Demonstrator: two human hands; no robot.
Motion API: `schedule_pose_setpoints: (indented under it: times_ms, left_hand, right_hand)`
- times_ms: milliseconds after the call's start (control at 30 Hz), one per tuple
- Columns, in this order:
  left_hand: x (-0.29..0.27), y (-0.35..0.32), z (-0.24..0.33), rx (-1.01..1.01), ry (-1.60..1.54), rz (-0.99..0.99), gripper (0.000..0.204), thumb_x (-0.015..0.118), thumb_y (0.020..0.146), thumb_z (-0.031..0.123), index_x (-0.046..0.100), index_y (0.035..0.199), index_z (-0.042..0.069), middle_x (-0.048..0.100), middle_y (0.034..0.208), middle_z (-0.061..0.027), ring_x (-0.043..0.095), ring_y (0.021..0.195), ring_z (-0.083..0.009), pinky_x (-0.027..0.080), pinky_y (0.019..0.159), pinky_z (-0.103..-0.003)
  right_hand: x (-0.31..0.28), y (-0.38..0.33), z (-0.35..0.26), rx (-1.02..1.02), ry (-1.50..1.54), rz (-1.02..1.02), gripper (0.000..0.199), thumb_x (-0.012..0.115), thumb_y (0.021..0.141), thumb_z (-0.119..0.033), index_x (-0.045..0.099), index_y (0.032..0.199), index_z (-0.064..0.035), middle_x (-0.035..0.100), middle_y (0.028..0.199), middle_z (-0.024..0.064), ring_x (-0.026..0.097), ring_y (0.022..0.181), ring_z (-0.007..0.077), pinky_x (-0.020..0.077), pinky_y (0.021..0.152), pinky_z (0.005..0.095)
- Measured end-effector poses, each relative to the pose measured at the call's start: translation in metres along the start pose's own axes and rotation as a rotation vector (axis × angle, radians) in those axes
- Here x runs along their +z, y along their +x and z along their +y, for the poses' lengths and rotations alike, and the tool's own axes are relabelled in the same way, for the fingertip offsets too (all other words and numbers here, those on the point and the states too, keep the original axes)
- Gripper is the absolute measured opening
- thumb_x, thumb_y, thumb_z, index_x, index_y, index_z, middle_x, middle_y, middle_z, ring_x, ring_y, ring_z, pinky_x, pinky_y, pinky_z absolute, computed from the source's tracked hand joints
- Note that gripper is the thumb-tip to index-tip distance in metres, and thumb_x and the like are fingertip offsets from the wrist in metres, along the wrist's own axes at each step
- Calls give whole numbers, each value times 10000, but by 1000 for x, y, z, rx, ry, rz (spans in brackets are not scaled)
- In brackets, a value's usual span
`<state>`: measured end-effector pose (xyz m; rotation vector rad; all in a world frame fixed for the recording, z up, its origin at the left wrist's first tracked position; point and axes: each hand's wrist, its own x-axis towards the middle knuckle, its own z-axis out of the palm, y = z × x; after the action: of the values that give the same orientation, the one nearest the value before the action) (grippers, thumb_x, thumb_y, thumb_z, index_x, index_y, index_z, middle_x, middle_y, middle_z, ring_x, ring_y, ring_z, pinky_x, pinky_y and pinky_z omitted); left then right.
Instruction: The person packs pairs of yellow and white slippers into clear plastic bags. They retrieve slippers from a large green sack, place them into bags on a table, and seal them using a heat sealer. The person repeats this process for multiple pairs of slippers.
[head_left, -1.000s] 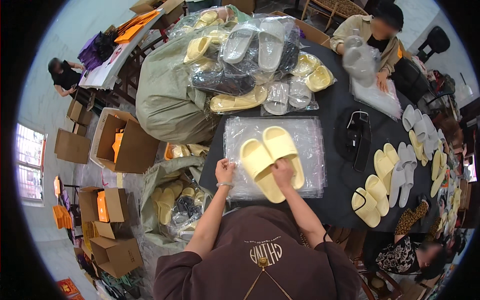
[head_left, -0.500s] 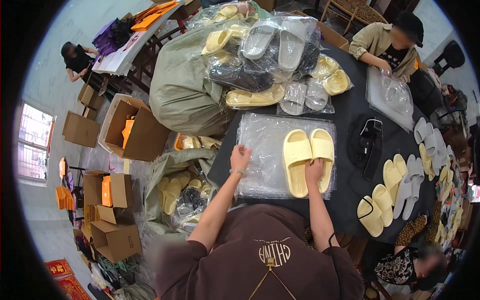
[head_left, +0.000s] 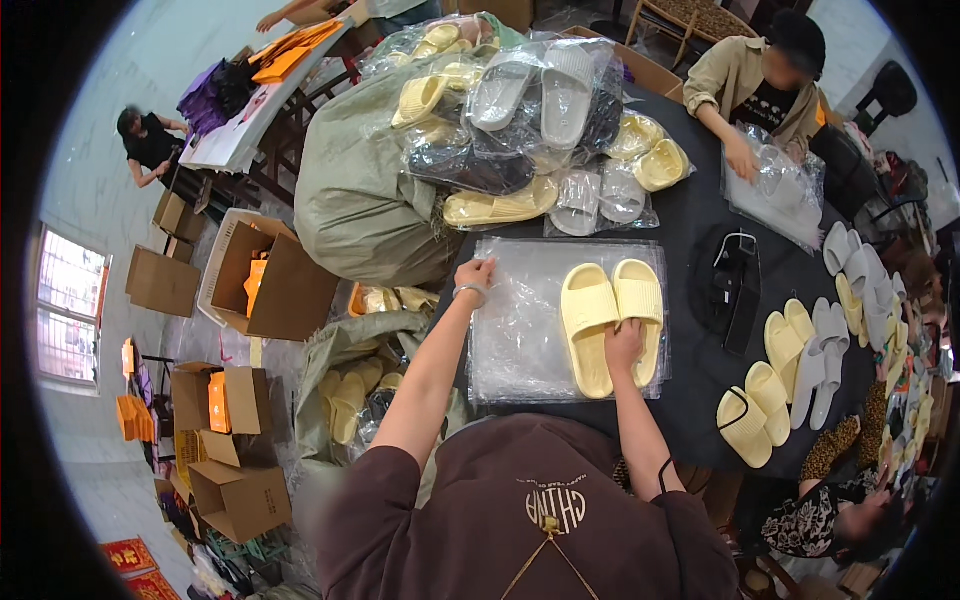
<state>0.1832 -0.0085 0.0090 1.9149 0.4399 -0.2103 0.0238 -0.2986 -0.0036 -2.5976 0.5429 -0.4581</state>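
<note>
A pair of pale yellow slippers (head_left: 592, 360) lies side by side on a stack of clear plastic bags (head_left: 520, 340). My right hand (head_left: 625, 345) grips the pair where the two slippers meet, its fingers partly hidden under the strap of the right one. At the upper left edge of the stack, my left hand (head_left: 475, 278) has its fingers closed on the rim of a plastic bag. How many layers it holds cannot be seen.
Bagged grey and yellow slippers (head_left: 566, 95) pile up behind the stack. Loose pairs (head_left: 768, 400) line the black table's right side, near a black device (head_left: 740, 295). A co-worker (head_left: 755, 90) handles bags at the far right. Green sacks (head_left: 365, 190) and cardboard boxes (head_left: 270, 275) stand left.
My left hand has gone from hovering with loose fingers near the stack's left edge to gripping the bag there. My right hand stays on the slippers. The co-worker's hands have shifted on the bags.
</note>
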Motion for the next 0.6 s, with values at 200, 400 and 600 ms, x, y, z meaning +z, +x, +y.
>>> schedule_pose_setpoints:
  times_ms: [200, 400, 600]
  left_hand:
    - [-10, -18, -29, 126, -7, 50, 325, 631, 852, 274, 569, 998, -9, 620, 748, -73, 574, 579, -116, 452, 517, -254]
    - [-26, -132, -65, -20, 190, 14, 413, 660, 798, 387, 568, 883, -7, 640, 746, -117, 634, 645, -205, 492, 617, -322]
    - [-35, -184, -66, -21, 195, -40, 293, 623, 839, 290, 596, 767, 7, 646, 707, -94, 625, 624, -191, 483, 606, -309]
  right_hand:
    - [2, 0, 0, -25, -26, 24, 330, 642, 718, -186, 571, 971, 13, 529, 1009, 168, 501, 937, 368, 442, 797, 454]
    - [3, -1, 2, -18, -59, 24, 359, 644, 734, -210, 564, 1002, 14, 520, 1038, 177, 501, 952, 376, 442, 812, 456]
    - [7, 0, 3, 35, -51, -56, 362, 625, 770, -236, 559, 1028, 9, 505, 1089, 176, 484, 1019, 379, 432, 838, 467]
